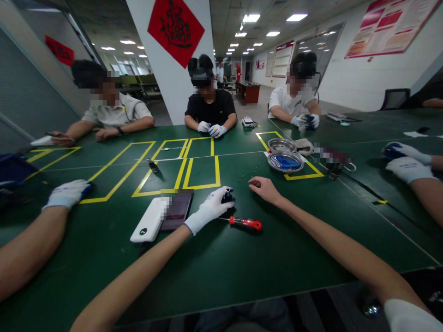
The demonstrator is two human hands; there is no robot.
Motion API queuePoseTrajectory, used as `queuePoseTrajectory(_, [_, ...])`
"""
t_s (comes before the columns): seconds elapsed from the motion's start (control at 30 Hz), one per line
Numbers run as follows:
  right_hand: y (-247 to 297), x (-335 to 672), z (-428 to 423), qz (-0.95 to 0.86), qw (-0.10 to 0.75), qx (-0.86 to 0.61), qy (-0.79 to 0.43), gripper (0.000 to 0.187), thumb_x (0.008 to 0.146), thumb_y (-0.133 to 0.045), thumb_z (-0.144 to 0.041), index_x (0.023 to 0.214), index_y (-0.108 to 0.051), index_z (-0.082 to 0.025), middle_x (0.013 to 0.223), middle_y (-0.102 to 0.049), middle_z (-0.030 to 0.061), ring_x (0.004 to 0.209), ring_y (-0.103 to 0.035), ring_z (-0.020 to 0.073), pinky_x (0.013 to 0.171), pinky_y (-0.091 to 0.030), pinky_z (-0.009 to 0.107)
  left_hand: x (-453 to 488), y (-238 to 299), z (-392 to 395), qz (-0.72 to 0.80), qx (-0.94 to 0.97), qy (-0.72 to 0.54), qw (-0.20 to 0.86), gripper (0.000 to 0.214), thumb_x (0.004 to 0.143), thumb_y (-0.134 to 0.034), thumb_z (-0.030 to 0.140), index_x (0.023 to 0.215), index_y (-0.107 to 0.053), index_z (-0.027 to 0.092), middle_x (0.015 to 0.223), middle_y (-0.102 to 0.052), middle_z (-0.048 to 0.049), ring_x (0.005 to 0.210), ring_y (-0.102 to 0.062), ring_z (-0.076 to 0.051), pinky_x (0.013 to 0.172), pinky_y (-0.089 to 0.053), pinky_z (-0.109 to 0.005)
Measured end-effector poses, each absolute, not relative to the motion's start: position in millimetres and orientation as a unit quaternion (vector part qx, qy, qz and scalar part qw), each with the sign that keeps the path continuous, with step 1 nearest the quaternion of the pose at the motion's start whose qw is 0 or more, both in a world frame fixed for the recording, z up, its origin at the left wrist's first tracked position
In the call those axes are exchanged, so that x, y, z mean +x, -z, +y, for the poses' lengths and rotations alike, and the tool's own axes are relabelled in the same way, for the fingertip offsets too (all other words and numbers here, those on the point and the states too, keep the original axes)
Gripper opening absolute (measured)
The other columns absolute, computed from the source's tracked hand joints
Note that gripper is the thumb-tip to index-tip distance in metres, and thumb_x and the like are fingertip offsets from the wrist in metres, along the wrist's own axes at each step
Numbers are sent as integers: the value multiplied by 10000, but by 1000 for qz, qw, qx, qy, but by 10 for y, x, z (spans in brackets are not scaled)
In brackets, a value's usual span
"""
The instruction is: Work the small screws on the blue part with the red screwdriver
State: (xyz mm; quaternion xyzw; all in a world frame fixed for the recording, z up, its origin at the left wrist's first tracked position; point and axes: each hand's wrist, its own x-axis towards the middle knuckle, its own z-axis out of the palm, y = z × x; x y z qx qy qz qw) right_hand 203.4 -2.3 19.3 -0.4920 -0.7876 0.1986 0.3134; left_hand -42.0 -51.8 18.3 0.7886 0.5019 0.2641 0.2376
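Observation:
My left hand (212, 206), in a white glove with dark fingertips, is closed around a small black cylindrical piece with a metal top (227, 193), held upright at the table. Just below it lies a screwdriver (245, 223) with a red and black handle, its shaft pointing left toward the glove. My right hand (266, 188) is bare, its thumb and fingers pinched together low over the table. What they hold, if anything, is too small to make out. Several tiny loose bits (243, 176) are scattered to the left of its fingertips.
A white power bank (149, 223) and a dark phone (178, 210) lie left. Two metal bowls (285, 161) stand ahead right, the nearer holding something blue. A small black cylinder (152, 166) stands inside yellow tape. Gloved hands of co-workers rest at left (67, 193) and right (408, 161).

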Motion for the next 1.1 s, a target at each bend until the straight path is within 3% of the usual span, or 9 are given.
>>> queuePoseTrajectory(0.17, [-133, 1738, 349, -813, 232, -523, -104, 232, 866, -581, -291, 1031, -685, -167, 989, -656, 101, 886, -622, 208, 835, -471, 329, -427, -158, -566, 527, 759, -292, 247, 628, 709, -660, 276, 1302, -454, 252, 1240, -589, -75, 1163, -549, -258, 1002, -426, -395])
queuePoseTrajectory(0.33, [-75, 1554, 537, -820, 184, -535, -89, 261, 875, -582, -344, 1041, -699, -180, 1008, -629, 118, 910, -617, 231, 800, -474, 321, -423, -136, -584, 533, 752, -307, 237, 464, 749, -624, 283, 1200, -519, 261, 1135, -635, -55, 1088, -586, -252, 945, -456, -397])
queuePoseTrajectory(0.47, [-51, 1447, 598, -829, 179, -523, -87, 290, 872, -579, -395, 1006, -713, -176, 1003, -625, 121, 888, -610, 226, 768, -483, 319, -384, -147, -582, 535, 747, -315, 238, 380, 733, -642, 295, 1100, -555, 253, 1051, -651, -49, 1007, -611, -242, 877, -484, -381])
queuePoseTrajectory(0.6, [-48, 1347, 632, -837, 177, -511, -78, 209, 878, -574, -326, 933, -714, -181, 980, -641, 107, 869, -610, 205, 769, -479, 297, -352, -131, -558, 568, 697, -330, 288, 325, 742, -643, 366, 1027, -552, 240, 946, -662, -43, 868, -638, -217, 787, -507, -367])
queuePoseTrajectory(0.83, [-78, 1322, 572, -849, 194, -486, -80, 110, 821, -570, -171, 792, -669, -134, 893, -667, 134, 806, -638, 222, 735, -483, 313, -281, 0, -249, 519, 555, -516, 395, 340, 705, -665, 286, 995, -524, 178, 1009, -650, -58, 917, -623, -183, 849, -497, -345])
queuePoseTrajectory(0.93, [-78, 1373, 472, -835, 255, -467, -139, 102, 817, -570, -209, 805, -647, -144, 815, -686, 84, 743, -647, 183, 701, -500, 282, -218, 24, -150, 487, 525, -549, 431, 332, 672, -690, 266, 952, -550, 153, 954, -658, -56, 873, -623, -177, 855, -489, -347])
queuePoseTrajectory(1.1, [-61, 1470, 249, -714, 459, -401, -346, 195, 844, -544, -344, 847, -606, -159, 731, -666, 38, 642, -636, 160, 594, -514, 267, -147, 60, -119, 448, 541, -556, 446, 367, 639, -733, 263, 955, -588, 145, 937, -666, -58, 860, -623, -181, 856, -478, -350])
